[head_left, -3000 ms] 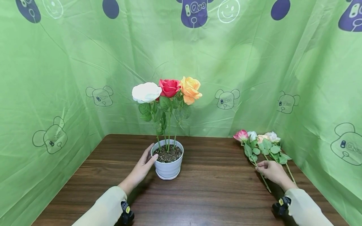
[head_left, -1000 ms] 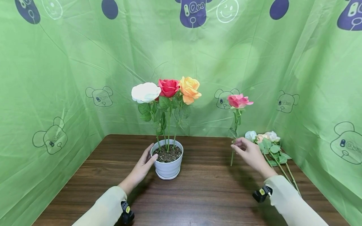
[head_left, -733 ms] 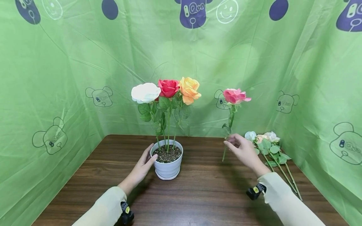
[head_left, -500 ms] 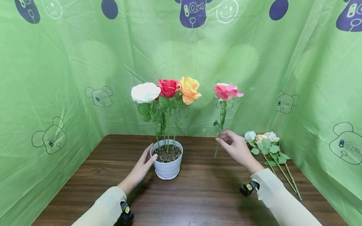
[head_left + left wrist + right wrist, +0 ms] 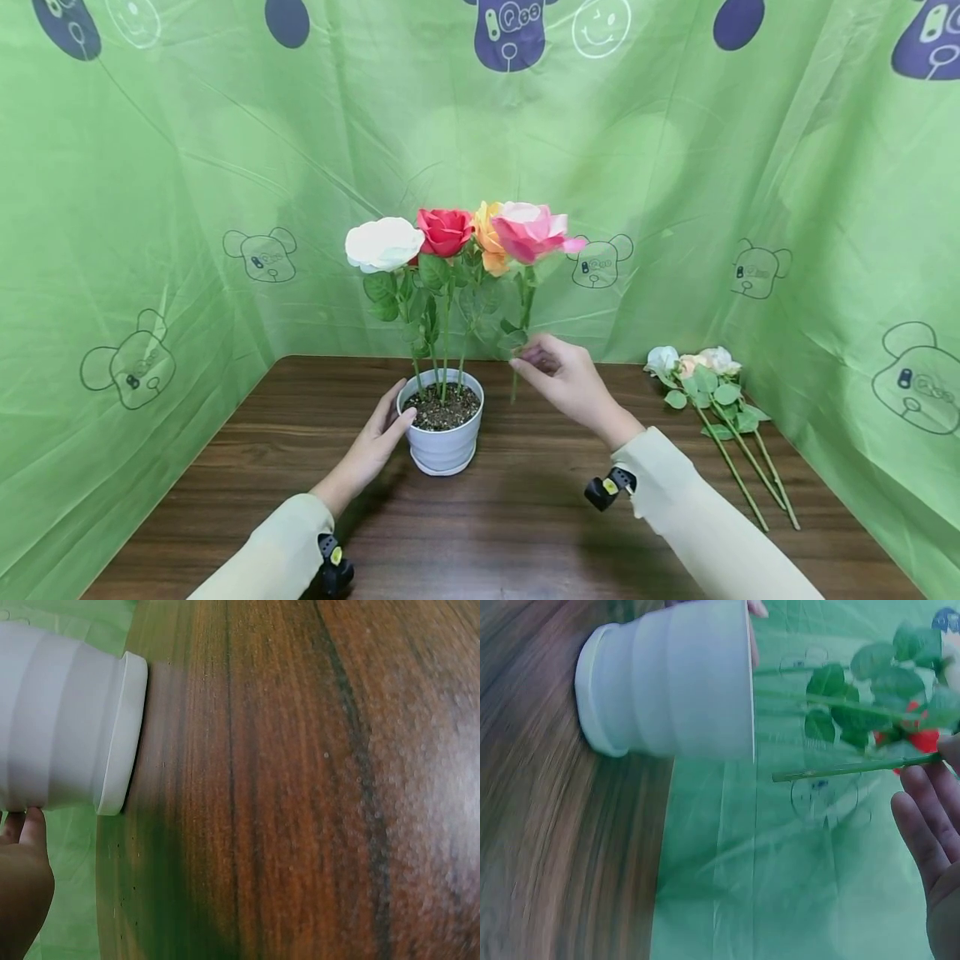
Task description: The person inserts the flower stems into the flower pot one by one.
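My left hand (image 5: 378, 429) holds the left side of a white ribbed flower pot (image 5: 444, 450), its thumb at the rim. Dark granular soil (image 5: 442, 410) fills the pot. Upright in it stand a white flower (image 5: 384, 244), a red rose (image 5: 446, 232) and an orange rose (image 5: 487, 242), partly covered. My right hand (image 5: 566, 379) pinches the stem of a pink rose (image 5: 528, 232) to the pot's right. In the right wrist view, the held stem's lower end (image 5: 787, 777) hangs free, apart from the pot (image 5: 682, 682); other fingers (image 5: 919, 825) extend below the stem.
Several pale roses (image 5: 693, 363) lie on the right of the dark wooden table (image 5: 495, 533), their stems (image 5: 750, 471) pointing toward the front. A green printed cloth (image 5: 300, 150) encloses the back and sides. Each wrist wears a small black camera (image 5: 610, 488).
My right hand picked the pink rose from the pile at right, raised it upright and brought it left toward the pot. The left hand and pot stayed in place.
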Available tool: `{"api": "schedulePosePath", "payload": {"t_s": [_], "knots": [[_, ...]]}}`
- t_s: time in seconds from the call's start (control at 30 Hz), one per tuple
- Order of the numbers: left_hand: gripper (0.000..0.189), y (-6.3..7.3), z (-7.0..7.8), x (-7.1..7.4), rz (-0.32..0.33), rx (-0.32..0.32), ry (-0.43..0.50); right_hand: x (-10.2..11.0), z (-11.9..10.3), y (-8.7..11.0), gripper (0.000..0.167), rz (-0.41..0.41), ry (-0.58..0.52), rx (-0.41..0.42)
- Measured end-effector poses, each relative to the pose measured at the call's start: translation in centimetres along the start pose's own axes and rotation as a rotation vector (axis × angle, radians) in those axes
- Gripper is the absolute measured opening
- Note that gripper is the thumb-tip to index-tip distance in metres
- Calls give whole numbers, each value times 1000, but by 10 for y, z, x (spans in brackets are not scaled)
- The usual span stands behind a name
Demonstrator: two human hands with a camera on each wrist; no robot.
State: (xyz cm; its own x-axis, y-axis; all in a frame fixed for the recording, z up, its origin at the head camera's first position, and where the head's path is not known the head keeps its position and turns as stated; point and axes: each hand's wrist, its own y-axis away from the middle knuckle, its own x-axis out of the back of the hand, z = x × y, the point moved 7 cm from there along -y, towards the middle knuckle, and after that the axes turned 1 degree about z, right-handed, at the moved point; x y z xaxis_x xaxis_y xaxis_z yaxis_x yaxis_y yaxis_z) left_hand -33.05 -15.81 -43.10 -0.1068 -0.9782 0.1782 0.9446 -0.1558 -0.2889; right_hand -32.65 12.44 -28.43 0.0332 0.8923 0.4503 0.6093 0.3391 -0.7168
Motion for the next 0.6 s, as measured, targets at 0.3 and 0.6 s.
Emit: {"api": "schedulePosePath", "payload": {"t_s": [0.3,0.6], "knots": [[62,-1,-1,0,-2,-5,2,-35,-17,-15,5,-39,-36,23],[63,0,-2,1,-9,3,9,-67,-24,-25,6,-50,-55,59]]}}
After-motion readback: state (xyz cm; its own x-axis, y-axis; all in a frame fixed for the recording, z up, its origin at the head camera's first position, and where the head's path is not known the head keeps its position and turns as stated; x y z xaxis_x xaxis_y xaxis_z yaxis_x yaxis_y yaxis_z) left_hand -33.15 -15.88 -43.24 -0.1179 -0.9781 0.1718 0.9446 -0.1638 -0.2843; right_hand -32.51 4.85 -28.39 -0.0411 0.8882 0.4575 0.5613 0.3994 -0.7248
